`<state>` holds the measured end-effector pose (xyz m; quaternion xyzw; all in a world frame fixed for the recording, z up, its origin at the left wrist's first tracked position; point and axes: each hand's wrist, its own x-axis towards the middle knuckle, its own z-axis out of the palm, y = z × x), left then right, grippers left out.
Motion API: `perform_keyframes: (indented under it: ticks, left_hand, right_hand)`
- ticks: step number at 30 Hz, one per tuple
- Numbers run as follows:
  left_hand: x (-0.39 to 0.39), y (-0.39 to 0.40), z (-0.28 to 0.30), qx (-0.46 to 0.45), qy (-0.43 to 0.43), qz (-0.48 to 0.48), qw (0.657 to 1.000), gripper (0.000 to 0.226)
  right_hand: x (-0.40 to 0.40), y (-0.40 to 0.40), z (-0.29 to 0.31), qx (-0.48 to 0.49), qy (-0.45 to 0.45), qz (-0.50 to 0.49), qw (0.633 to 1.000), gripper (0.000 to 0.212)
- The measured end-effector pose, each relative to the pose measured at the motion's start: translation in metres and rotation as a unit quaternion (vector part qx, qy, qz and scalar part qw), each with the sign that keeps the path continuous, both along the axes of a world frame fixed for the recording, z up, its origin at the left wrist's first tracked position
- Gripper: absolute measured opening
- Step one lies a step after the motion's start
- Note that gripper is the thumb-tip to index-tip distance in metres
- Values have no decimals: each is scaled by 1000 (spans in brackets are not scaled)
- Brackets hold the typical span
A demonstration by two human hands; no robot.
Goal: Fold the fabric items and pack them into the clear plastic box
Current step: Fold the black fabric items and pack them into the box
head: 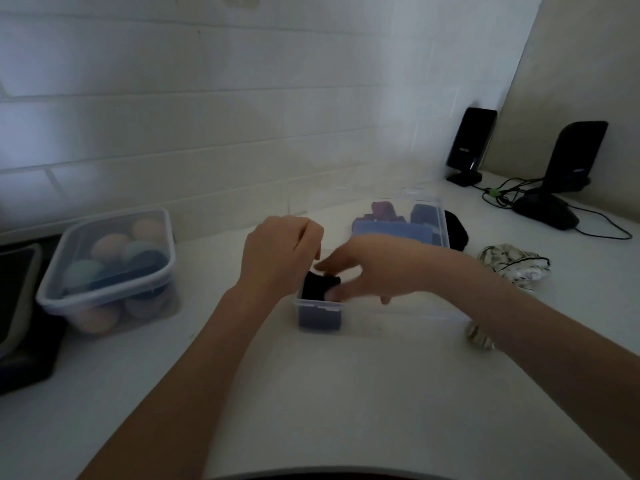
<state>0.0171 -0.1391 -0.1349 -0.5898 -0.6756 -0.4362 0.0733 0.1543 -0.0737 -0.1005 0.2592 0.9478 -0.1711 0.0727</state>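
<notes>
Head view, white counter [346, 393]. Clear plastic box [398, 315]: long axis left-right; dark folded fabric [317, 289] stands at its left end. Right hand [374, 268]: fingers spread, tips touching the fabric. Left hand [280, 252]: fingers curled above the box's left end; grip unclear. Patterned cloth [516, 263] just right; second clear box [401, 220] behind. Bare counter in front.

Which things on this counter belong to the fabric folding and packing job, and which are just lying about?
Job: clear plastic box, dark folded fabric under both hands, patterned fabric, second clear box with folded pieces.

Lying about: lidded tub of coloured balls, two black speakers, cables.
</notes>
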Motion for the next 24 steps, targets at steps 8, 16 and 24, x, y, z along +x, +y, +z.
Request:
perform_keyframes:
  ticks: [8,16,24]
  left_hand:
    - [1,0,1,13,-41,-33,999,41]
    - [-2,2,0,12,-34,-22,999,41]
    - [-4,6,-1,-20,-80,-31,996,40]
  right_hand:
    - [68,57,29,24,399,-223,889,15]
    - [102,102,-17,61,146,-288,944,8]
    - [101,104,-34,51,69,-253,964,49]
